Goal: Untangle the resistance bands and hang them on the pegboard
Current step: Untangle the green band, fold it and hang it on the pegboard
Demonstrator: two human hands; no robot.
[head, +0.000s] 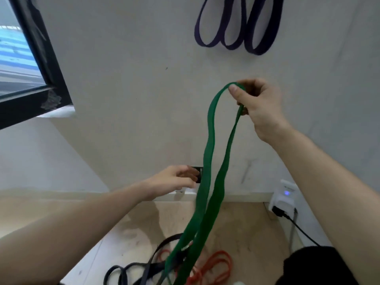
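Right hand (258,105) pinching green band (207,161), left hand (174,178) open

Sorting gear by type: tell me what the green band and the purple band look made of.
Green band: looks like matte rubber or latex; a thin flat strip that hangs limp and ripples from the right hand. Purple band: seemingly the same, dull flat loops against the wall.

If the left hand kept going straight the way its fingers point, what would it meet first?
Most likely the hanging green band, just right of the left hand fingertips. Depth is unclear; it could instead pass by and reach the dark wall plate behind.
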